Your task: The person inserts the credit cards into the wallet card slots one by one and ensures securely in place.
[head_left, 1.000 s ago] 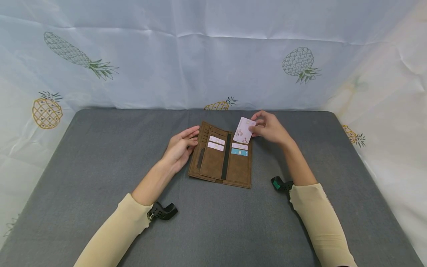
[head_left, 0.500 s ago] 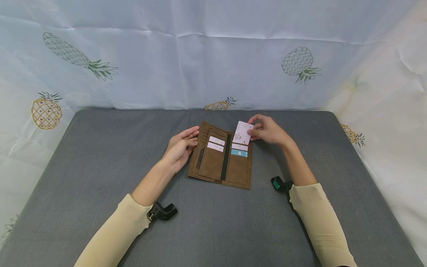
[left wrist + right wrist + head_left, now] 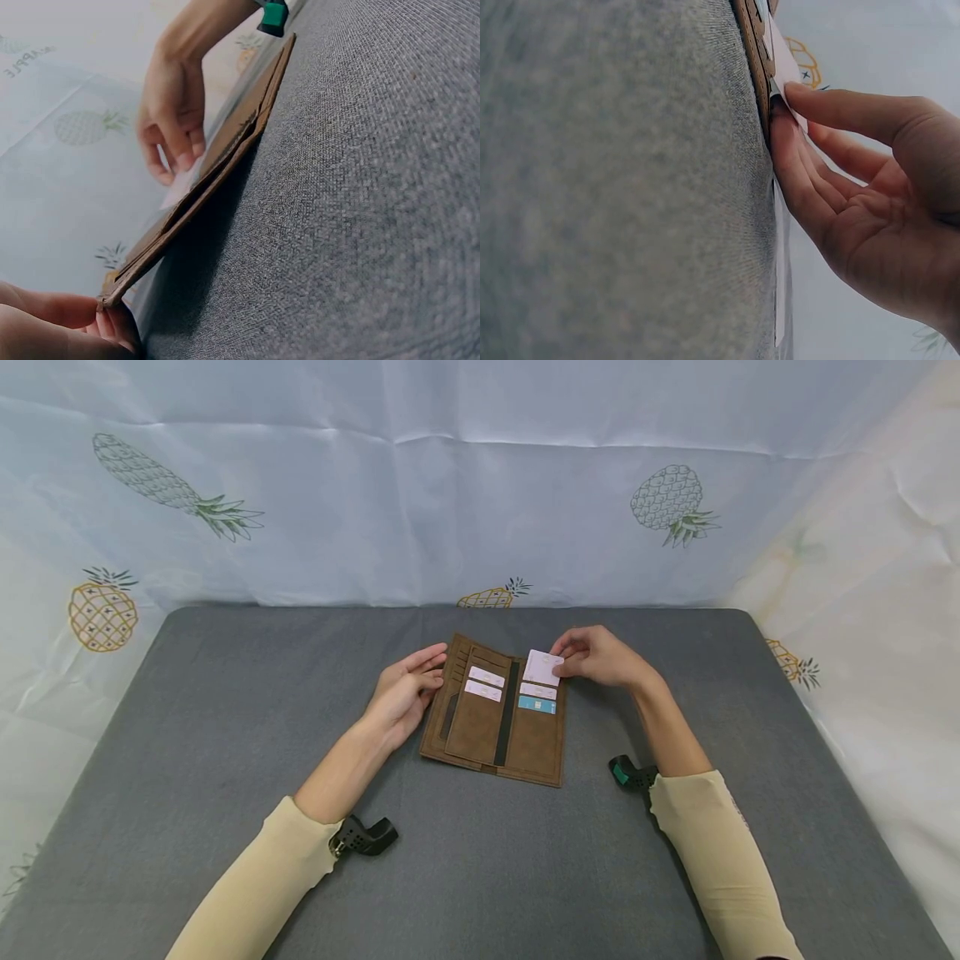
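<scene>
A brown bifold wallet [image 3: 534, 747] lies open on the grey table, a dark strip running along its fold. At its left edge, my left hand [image 3: 403, 697] pinches the cover [image 3: 131, 281] between thumb and fingers, and the left wrist view shows that edge lifted off the cloth. My right hand [image 3: 602, 656] pinches a pale pink card [image 3: 538, 665] at its right side, its lower part tucked into the top right slot. Below it, a pink card [image 3: 538, 691] and a blue card [image 3: 537, 704] peek from their slots. Two more pink cards [image 3: 485, 683] show in the left panel.
The grey cloth-covered table [image 3: 480, 868] extends around the wallet on every side. Behind it hangs a white curtain [image 3: 420, 518] printed with pineapples. Black wrist mounts [image 3: 365, 837] stick out from both cuffs, low over the table.
My right hand has moved down toward the wallet, and the pink card has straightened and slid deeper into the top right slot. My left hand has stayed at the wallet's edge.
</scene>
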### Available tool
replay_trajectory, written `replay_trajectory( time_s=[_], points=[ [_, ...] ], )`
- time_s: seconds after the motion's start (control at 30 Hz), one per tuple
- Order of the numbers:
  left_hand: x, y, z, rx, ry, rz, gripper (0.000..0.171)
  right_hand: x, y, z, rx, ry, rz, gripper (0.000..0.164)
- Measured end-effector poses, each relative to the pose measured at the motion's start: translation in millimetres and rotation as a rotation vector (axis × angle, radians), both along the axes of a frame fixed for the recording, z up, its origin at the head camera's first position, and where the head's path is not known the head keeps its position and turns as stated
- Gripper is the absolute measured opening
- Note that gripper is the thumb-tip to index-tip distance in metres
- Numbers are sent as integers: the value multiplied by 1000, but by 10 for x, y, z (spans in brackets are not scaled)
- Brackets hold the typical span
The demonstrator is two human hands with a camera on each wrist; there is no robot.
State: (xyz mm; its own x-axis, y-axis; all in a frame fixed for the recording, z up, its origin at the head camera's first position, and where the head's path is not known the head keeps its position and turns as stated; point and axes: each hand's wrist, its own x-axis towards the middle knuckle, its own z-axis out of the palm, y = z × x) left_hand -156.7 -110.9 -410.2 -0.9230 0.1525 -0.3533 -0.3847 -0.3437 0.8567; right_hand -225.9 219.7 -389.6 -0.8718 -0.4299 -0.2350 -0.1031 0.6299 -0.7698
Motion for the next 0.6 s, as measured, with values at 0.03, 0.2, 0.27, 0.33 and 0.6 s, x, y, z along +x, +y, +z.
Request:
replay_trajectory(
  time_s=[0.03, 0.2, 0.27, 0.33, 0.6],
  points=[
    [-2, 2, -1, 1, 0, 1, 65, -2, 4, -3, 3, 3, 12, 23],
    [-6, 2, -13, 3, 4, 4, 65, 0, 8, -10, 11, 1, 76, 21],
    [-5, 0, -16, 2, 4, 4, 65, 8, 2, -3, 9, -11, 100, 19],
    [-5, 1, -17, -1, 5, 6, 65, 17, -7, 9, 3, -19, 124, 17],
    [-3, 9, -12, -9, 7, 5, 66, 25, -6, 15, 7, -11, 167, 15]
  ],
)
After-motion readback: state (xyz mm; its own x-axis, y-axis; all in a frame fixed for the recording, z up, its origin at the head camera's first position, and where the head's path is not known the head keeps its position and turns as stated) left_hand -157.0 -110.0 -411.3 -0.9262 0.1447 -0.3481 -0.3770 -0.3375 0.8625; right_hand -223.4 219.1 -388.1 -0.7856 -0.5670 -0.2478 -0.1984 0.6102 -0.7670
